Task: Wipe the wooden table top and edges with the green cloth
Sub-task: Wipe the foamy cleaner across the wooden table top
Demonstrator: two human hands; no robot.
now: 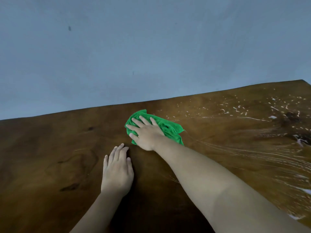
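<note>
A dark wooden table top (50,148) fills the lower half of the view. The crumpled green cloth (170,128) lies on it near the far edge, around the middle. My right hand (145,133) presses flat on the cloth with fingers spread, covering its left part. My left hand (117,170) rests palm down on the bare wood, just in front and to the left of the cloth, fingers together and holding nothing.
Wet streaks and white droplets (252,118) cover the right part of the table. The far table edge (84,109) meets a plain blue-grey wall (151,47). The table's far right corner (303,80) shows at the right.
</note>
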